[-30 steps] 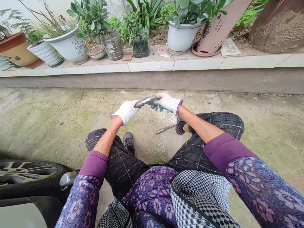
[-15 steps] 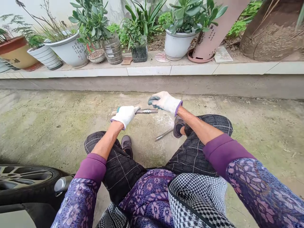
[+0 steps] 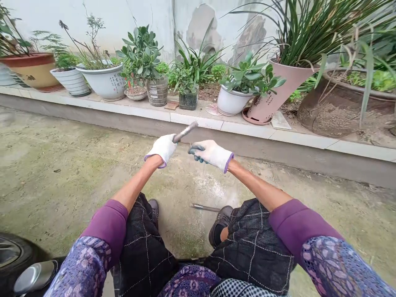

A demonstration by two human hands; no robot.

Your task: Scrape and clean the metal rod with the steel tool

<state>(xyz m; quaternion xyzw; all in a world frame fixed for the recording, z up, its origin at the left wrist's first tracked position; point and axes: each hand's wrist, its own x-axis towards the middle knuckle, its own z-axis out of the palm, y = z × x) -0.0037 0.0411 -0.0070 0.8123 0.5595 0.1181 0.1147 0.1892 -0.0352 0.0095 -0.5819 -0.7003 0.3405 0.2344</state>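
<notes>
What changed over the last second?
The right hand came off the rod and is now apart from it, below its free end in view. The rod, level half a second ago, now slants up to the right. The camera view shifted too. Unchanged: left hand grips the rod; second rod lies by the right shoe.

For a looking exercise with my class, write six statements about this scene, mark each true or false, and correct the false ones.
1. The left hand and the right hand both wear gloves. True.
2. The left hand holds a grey rod. True.
3. The right hand touches the grey rod too. False: the two are apart.
4. A second rod lies on the ground near a shoe. True.
5. Everything worn here is plain white. False: the trousers are dark with pale lines.
6. Nothing green grows here. False: potted plants line a ledge.
</notes>
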